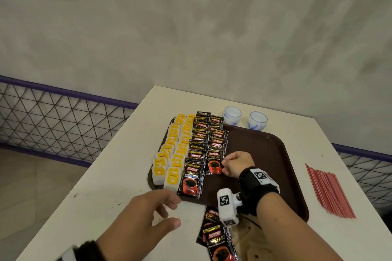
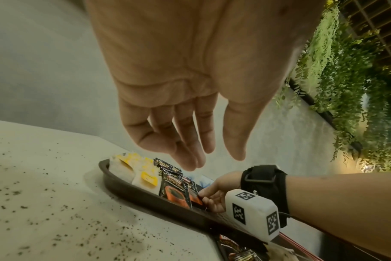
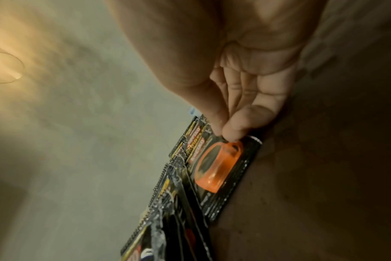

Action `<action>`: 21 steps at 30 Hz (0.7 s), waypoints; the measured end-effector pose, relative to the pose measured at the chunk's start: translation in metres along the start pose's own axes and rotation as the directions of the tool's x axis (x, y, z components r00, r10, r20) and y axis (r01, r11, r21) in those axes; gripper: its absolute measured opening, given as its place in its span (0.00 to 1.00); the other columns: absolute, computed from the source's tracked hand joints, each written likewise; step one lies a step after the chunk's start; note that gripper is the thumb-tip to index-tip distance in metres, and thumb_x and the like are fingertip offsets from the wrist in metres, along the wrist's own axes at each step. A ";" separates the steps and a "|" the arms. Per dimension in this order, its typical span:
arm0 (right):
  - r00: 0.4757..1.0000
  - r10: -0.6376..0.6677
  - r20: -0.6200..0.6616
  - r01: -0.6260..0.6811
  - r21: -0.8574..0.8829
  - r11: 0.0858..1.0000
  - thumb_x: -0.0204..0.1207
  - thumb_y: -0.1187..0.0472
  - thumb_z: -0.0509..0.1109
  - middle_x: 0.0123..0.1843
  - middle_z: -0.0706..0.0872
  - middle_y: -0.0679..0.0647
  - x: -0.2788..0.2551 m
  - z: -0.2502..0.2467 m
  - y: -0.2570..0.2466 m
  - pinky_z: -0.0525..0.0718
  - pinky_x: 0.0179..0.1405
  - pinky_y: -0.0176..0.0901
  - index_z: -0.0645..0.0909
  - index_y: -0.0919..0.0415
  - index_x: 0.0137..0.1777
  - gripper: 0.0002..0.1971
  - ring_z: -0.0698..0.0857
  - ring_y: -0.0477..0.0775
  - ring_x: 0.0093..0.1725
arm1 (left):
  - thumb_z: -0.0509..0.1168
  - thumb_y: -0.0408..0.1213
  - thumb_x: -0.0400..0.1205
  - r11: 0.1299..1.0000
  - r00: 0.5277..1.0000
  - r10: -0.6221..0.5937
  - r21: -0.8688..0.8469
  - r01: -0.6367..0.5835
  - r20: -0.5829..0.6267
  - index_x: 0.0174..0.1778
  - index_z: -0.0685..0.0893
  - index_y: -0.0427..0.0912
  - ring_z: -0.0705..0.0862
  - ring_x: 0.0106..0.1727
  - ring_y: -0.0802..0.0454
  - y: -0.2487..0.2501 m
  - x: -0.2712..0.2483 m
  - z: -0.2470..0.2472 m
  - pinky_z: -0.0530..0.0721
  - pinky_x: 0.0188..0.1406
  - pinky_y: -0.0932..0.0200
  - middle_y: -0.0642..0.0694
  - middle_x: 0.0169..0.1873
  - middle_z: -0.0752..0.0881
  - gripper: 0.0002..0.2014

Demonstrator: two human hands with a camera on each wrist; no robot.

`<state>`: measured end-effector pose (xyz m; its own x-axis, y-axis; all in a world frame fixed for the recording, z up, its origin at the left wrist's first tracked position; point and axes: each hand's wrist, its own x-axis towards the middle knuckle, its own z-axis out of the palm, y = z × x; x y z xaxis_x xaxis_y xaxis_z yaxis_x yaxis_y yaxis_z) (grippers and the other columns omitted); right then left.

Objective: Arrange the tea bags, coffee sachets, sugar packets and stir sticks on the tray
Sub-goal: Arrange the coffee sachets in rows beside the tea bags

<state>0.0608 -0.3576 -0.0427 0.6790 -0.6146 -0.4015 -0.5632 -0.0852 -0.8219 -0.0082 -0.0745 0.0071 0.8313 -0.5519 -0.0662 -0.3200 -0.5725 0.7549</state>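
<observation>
Black foil coffee sachet with orange cup print [image 1: 214, 167] lies on dark brown plastic tray [image 1: 275, 154], nearest in right sachet row. My right hand [image 1: 238, 165] pinches its edge. My left hand [image 1: 144, 218] hovers near tray front, fingers loosely spread, holding nothing.

A: The head view is evenly lit and soft, and the wall [image 1: 191, 27] behind the counter [image 1: 118, 176] is smeared and bends at the edges.

B: In the left wrist view the palm [image 2: 179, 61] fills the top, large and stretched, and the plants [image 2: 346, 88] to its right tilt and blur.

A: The right wrist view is dim and warm, with a lamp [image 3: 2, 67] glaring far left of the grip. The sachets [image 3: 217, 169] below the grip are blurred, and the tray [image 3: 324, 194] lies in shadow.
</observation>
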 end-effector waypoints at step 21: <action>0.893 -0.218 0.394 0.450 -0.795 0.407 0.64 0.37 0.74 0.53 0.74 0.45 -0.163 -0.032 0.054 0.74 0.61 0.47 0.77 0.47 0.56 0.24 0.71 0.50 0.57 | 0.67 0.51 0.78 0.941 0.991 -0.084 0.335 0.045 0.103 0.68 0.73 0.50 0.76 0.62 0.54 0.025 0.029 0.084 0.77 0.65 0.57 0.53 0.62 0.78 0.24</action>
<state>-0.0958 -0.2868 -0.0088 0.9144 -0.2218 -0.3387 -0.2986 -0.9344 -0.1941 -0.0297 -0.1557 -0.0306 0.8041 -0.5611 -0.1963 -0.4158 -0.7669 0.4889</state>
